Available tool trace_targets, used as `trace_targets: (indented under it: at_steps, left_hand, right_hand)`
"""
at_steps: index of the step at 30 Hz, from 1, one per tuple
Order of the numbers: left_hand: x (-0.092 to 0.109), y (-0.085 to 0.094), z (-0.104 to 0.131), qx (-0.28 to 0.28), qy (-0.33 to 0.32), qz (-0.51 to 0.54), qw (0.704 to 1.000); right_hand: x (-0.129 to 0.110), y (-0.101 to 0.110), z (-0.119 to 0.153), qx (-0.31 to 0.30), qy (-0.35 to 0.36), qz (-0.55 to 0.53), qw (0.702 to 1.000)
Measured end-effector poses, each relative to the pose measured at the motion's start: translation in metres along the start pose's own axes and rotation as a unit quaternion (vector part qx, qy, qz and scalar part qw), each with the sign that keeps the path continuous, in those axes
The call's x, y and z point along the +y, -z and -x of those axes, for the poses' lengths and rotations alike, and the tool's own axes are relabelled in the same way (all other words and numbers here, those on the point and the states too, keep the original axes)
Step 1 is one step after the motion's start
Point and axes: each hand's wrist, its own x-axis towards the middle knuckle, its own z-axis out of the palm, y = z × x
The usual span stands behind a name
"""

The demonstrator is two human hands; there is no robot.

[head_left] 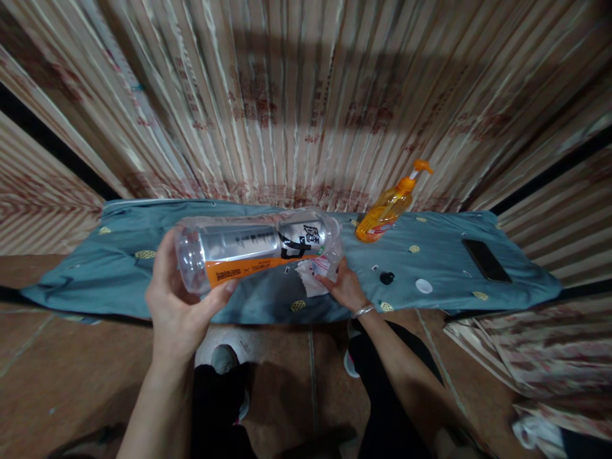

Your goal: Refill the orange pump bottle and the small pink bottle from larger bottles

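Observation:
A large clear plastic bottle (239,245) with a silver and orange label lies sideways in the air above the cloth-covered surface. Around its left end, my left hand (179,299) is closed, thumb along the underside. My right hand (345,284), wearing a silver bracelet, is beside the bottle's right end, fingers closed on a crumpled white tissue (310,280). Pink marks show near the tissue's upper edge. Whether the right fingers also touch the bottle is hard to make out.
On the blue-green cloth (268,306) stand or lie an orange pump bottle (385,213), a small black cap (387,278), a white disc (423,285) and a dark phone (486,260). A patterned curtain (296,102) hangs behind; dark frame bars run at both sides.

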Motion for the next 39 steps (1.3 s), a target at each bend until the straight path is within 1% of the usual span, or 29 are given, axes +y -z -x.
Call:
trace_targets:
  at_steps: [6,12,19,23,25,27,30,35,39]
  left_hand:
    - [-0.001,0.001,0.001,-0.002,0.001,0.016,1.000]
    - [0.000,0.000,0.001,0.002,0.006,-0.012,1.000]
    - [0.002,0.001,0.002,-0.002,0.019,-0.007,1.000]
    - [0.002,0.000,0.000,-0.010,0.005,-0.011,1.000]
    - [0.002,-0.001,-0.001,-0.002,-0.018,-0.001,1.000]
    - [0.002,-0.002,-0.002,0.000,-0.025,0.010,1.000]
    - [0.003,-0.003,-0.003,0.008,-0.017,0.019,1.000]
    - [0.006,-0.005,-0.003,0.022,-0.007,0.013,1.000]
    - [0.008,-0.006,-0.006,0.029,-0.004,0.006,1.000]
  right_hand:
    - [0.000,0.000,0.000,0.008,-0.002,-0.004,1.000]
    - [-0.002,0.000,0.001,0.005,-0.003,0.002,1.000]
    - [-0.008,0.003,0.001,-0.004,-0.016,0.019,1.000]
    - [-0.004,0.003,0.001,-0.007,-0.010,0.013,1.000]
    - [-0.002,0.002,0.001,-0.005,-0.004,0.006,1.000]
    - [-0.001,0.002,0.001,0.000,0.004,-0.002,1.000]
    - [-0.003,0.002,0.001,0.003,0.004,-0.013,1.000]
    - [-0.010,0.005,0.001,-0.009,-0.022,-0.001,1.000]
    - [-0.011,0.005,0.001,-0.010,-0.019,-0.004,1.000]
